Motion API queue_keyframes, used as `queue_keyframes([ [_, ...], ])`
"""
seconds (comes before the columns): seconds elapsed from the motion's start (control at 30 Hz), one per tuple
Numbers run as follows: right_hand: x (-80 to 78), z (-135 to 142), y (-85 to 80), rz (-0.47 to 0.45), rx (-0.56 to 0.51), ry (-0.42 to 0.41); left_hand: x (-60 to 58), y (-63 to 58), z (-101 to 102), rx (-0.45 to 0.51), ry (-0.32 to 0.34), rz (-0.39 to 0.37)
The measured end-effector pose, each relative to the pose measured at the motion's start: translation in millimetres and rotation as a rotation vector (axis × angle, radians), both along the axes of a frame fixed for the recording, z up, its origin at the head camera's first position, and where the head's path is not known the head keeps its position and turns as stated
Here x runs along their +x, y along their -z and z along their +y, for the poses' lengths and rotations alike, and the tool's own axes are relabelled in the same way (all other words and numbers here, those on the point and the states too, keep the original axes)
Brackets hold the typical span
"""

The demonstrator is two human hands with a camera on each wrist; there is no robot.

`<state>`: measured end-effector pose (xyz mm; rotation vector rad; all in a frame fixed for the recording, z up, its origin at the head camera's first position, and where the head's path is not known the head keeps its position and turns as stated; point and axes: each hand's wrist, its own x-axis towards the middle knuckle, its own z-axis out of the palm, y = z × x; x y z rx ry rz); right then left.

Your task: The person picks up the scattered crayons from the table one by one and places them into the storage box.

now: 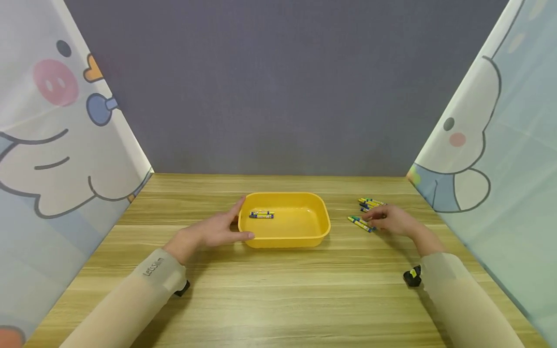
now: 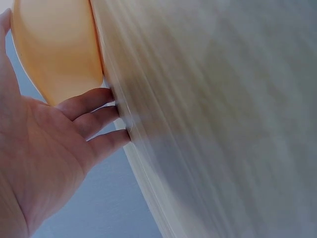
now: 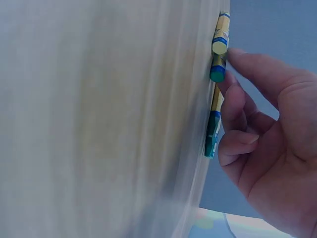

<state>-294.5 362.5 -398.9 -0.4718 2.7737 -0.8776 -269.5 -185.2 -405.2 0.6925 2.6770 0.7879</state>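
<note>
We see a yellow tray [image 1: 319, 212] in the middle of a wooden table [image 1: 278, 285]; it is a shallow plastic dish, rectangular with rounded corners and a smooth, slightly glossy rolled rim; inside it, toward the far left corner, lie two crayons [image 1: 261, 214] side by side, both with blue and yellow paper wrappers; the remainder of the tray floor is bare yellow plastic.

Our left hand [image 1: 217, 229] rests against the tray's left end, fingers straight and relaxed, the thumb along the near left corner and the forefinger reaching up the far left corner; in the left wrist view the fingertips [image 2: 106, 94] touch the table just beside the tray's curved outer wall; nothing is gripped.

To the right of the tray, well apart from it, a loose pile of crayons [image 1: 369, 204] lies on the table, thin round sticks in the same blue and yellow wrappers; our right hand [image 1: 391, 220] sits on the near side of that pile, fingers curled down onto it; the right wrist view shows finger and thumb closing on one green-tipped crayon [image 3: 214, 119] that lies flat on the wood.

The table has a pale, streaked grain; printed cartoon curtains [image 1: 52, 145] hang on the left and right; a plain grey wall [image 1: 278, 87] stands at the far side.
</note>
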Motion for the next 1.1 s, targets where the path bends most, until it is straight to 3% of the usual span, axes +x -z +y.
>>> queue_keyframes([
  [0.27, -0.2, 1, 1.2, 0.007, 0.013, 0.014, 0.3, -0.4, 1, 0.002, 0.008, 0.011],
  [0.53, -1.2, -11, -8.2, 0.074, 0.007, 0.066, 0.8, -1.5, 1, -0.006, 0.003, 0.01],
  [0.9, -4.5, -68, -43.4, 0.13, -0.078, 0.009, 1.4, -1.6, 1, -0.001, -0.005, 0.013],
  [1.1, -10.9, -107, -52.4, 0.119, -0.095, -0.006, 1.5, -1.5, 1, -0.019, -0.012, 0.019],
])
